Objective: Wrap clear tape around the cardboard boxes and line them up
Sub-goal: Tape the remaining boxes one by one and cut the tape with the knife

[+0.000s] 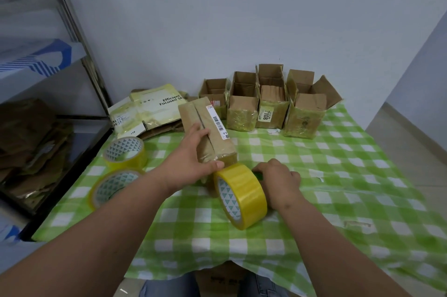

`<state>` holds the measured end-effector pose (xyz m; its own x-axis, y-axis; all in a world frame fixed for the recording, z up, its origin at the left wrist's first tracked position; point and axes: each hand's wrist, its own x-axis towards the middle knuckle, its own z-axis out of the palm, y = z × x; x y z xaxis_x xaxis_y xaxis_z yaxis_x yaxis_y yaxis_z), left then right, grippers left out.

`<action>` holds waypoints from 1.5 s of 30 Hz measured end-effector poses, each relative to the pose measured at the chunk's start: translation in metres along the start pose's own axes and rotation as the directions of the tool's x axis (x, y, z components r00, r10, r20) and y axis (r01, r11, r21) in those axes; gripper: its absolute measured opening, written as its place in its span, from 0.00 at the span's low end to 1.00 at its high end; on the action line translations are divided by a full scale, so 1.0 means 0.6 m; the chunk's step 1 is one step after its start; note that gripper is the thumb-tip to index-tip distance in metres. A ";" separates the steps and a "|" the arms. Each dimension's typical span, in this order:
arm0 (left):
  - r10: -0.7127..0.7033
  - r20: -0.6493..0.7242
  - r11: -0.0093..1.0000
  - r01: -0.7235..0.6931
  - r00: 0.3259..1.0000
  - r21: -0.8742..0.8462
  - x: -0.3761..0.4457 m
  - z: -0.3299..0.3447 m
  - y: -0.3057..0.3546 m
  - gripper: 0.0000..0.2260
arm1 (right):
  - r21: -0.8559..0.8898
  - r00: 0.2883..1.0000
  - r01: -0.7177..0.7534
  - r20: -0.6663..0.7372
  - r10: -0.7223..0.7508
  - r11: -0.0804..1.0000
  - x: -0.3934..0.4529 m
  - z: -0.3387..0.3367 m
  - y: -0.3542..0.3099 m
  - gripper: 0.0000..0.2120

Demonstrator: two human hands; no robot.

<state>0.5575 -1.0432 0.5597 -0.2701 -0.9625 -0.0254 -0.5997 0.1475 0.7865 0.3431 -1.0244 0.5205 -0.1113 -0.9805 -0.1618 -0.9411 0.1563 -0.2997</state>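
Note:
A closed brown cardboard box [212, 125] with a white barcode label lies lengthwise on the green checked cloth [338, 176]. My left hand [191, 159] grips its near end, fingers over the top and thumb on the front face. A yellowish roll of clear tape [242, 195] stands on edge just in front of the box. My right hand [278, 180] is curled around a small green object beside the roll; the object is mostly hidden. Several open cardboard boxes [266, 101], wrapped in tape, stand in a row against the wall.
Two more tape rolls [124, 151] [111, 186] lie flat at the left of the cloth. Flattened cartons and printed packaging [147, 108] are piled at the back left. A metal shelf [43, 103] with cardboard stands to the left. A scrap [356, 224] lies at the right.

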 end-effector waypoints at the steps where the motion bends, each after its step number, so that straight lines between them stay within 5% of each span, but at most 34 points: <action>1: -0.004 -0.033 1.000 0.003 0.999 -0.028 -0.002 0.002 0.002 0.37 | 0.005 1.000 0.004 -0.011 -0.004 1.000 0.001 -0.001 0.000 0.16; 4: 0.025 -0.208 1.000 -0.027 0.978 -0.008 -0.009 0.012 0.004 0.27 | 0.080 0.997 -0.017 -0.072 0.023 0.997 -0.001 -0.008 0.004 0.09; 8: 0.091 -0.319 0.992 -0.057 0.943 0.115 -0.023 0.028 0.004 0.18 | 0.394 0.989 -0.006 -0.134 0.064 0.919 -0.011 -0.032 0.024 0.05; 14: -0.021 -0.332 0.999 0.008 0.943 -0.043 -0.049 0.042 0.015 0.26 | 0.720 0.985 0.138 -0.173 -0.018 0.680 -0.049 -0.081 0.007 0.05; 21: -0.140 -0.245 0.990 0.134 0.959 -0.042 -0.069 0.040 0.037 0.34 | 0.625 0.964 0.265 -0.154 -0.217 0.734 -0.066 -0.103 -0.015 0.03; 29: -0.198 -0.193 0.971 0.218 0.961 0.092 -0.077 0.034 0.060 0.32 | 0.501 0.965 0.260 -0.171 -0.200 0.825 -0.050 -0.102 -0.010 0.07; 35: -0.255 -0.221 0.946 0.196 0.941 -0.258 -0.080 0.050 0.055 0.30 | 0.541 0.957 0.274 -0.073 -0.281 0.795 -0.050 -0.112 -0.018 0.05; 45: -0.268 -0.119 0.838 0.171 0.956 -0.518 -0.086 0.055 0.055 0.36 | 0.391 0.944 0.300 0.007 -0.329 0.870 -0.039 -0.136 -0.035 0.05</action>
<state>0.5267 -0.9812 0.5667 -0.0082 -0.9868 -0.1619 -0.1589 -0.1586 0.9745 0.3396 -1.0145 0.6072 0.2063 -0.9766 -0.0609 -0.7279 -0.1116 -0.6766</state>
